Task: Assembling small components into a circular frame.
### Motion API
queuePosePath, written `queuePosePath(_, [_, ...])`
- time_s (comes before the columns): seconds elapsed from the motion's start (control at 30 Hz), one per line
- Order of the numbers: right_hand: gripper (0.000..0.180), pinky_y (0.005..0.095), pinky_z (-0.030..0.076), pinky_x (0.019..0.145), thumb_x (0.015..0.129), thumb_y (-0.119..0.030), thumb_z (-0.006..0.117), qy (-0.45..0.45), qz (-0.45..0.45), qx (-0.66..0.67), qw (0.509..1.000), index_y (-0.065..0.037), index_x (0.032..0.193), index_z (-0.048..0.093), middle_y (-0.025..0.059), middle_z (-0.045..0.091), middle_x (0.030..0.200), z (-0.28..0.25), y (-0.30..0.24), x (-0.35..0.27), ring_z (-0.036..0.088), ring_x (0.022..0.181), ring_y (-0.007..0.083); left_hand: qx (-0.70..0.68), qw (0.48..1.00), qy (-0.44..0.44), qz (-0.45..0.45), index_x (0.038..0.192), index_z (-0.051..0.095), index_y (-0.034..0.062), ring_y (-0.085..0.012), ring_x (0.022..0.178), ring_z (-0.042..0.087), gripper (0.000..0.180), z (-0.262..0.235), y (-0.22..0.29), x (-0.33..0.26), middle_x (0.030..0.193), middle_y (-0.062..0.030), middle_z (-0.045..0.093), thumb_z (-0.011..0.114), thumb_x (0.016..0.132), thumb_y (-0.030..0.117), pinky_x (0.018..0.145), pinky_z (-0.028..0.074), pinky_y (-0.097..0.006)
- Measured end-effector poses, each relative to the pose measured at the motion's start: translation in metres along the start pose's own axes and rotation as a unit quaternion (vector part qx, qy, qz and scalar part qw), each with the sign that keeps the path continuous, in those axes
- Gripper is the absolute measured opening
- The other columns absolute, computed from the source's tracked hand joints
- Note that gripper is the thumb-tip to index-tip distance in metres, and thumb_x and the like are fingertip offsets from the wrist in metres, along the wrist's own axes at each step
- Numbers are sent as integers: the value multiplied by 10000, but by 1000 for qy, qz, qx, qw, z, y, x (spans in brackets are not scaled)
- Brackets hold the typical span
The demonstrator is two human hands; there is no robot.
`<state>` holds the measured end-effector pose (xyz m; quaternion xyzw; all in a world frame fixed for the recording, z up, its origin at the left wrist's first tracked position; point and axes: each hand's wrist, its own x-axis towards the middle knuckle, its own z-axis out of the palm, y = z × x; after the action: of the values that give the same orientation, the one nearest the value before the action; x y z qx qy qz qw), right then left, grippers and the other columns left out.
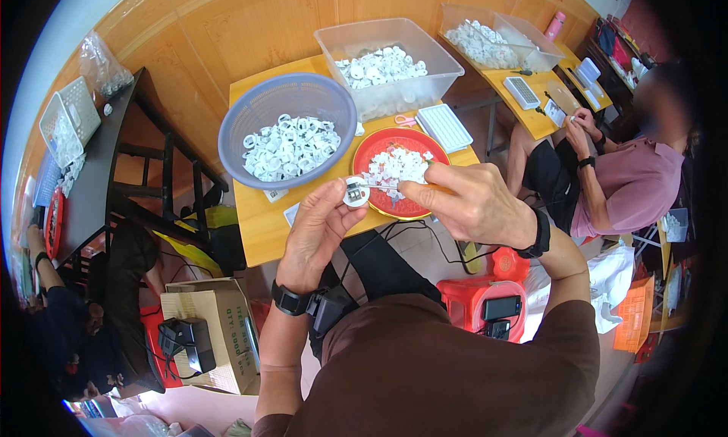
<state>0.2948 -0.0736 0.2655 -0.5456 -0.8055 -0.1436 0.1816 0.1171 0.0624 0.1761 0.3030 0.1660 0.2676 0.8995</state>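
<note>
My left hand (318, 228) pinches a small round white plastic part (356, 192) between thumb and fingers. My right hand (474, 203) grips a thin metal tool (383, 186) whose tip touches that part. Both hands hover over the near edge of a small yellow table (262, 225). Just behind them sits a red plate (413, 208) heaped with tiny white pieces (396, 166). A blue round basket (262, 103) at the left holds several white ring-shaped parts (288, 147).
A clear plastic bin (425, 58) of white parts stands at the table's far side, with a white tray (444, 127) beside it. Another person (629, 179) sits at the right by a second table. A cardboard box (216, 323) and a red stool (485, 293) stand on the floor.
</note>
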Motion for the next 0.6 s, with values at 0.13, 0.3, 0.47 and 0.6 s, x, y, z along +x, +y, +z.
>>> queuePosePath(0.13, [352, 309, 460, 467, 660, -47, 623, -5, 0, 2, 1000, -72, 1008, 581, 35, 468, 742, -1, -1, 0, 561, 576, 164, -3, 1000, -19, 5, 1027, 583, -6, -157, 848, 626, 231, 0, -1, 0, 964, -106, 628, 552, 892, 179, 736, 552, -262])
queuePosePath(0.3, [311, 298, 453, 460, 692, -69, 593, -13, -4, -14, 1000, -65, 1003, 579, 36, 470, 743, -1, -4, 0, 555, 563, 156, 6, 1000, -28, 3, 1030, 583, -6, -157, 847, 627, 225, -1, -1, 0, 967, -103, 627, 550, 892, 168, 740, 554, -268])
queuePosePath(0.47, [301, 286, 451, 458, 697, -83, 584, -37, -10, -28, 999, -59, 997, 585, 39, 476, 750, -2, -8, 0, 549, 554, 148, 31, 999, -20, 0, 1043, 583, -5, -155, 844, 627, 224, -3, -7, 2, 970, -100, 627, 552, 889, 155, 746, 553, -273])
queuePosePath(0.6, [322, 296, 451, 465, 683, -69, 599, -28, -6, -8, 1000, -58, 1005, 590, 44, 492, 769, -7, -8, -2, 551, 555, 161, 30, 1000, 8, 5, 1047, 577, -28, -171, 811, 630, 289, -6, -8, 2, 959, -118, 623, 567, 882, 210, 732, 553, -284])
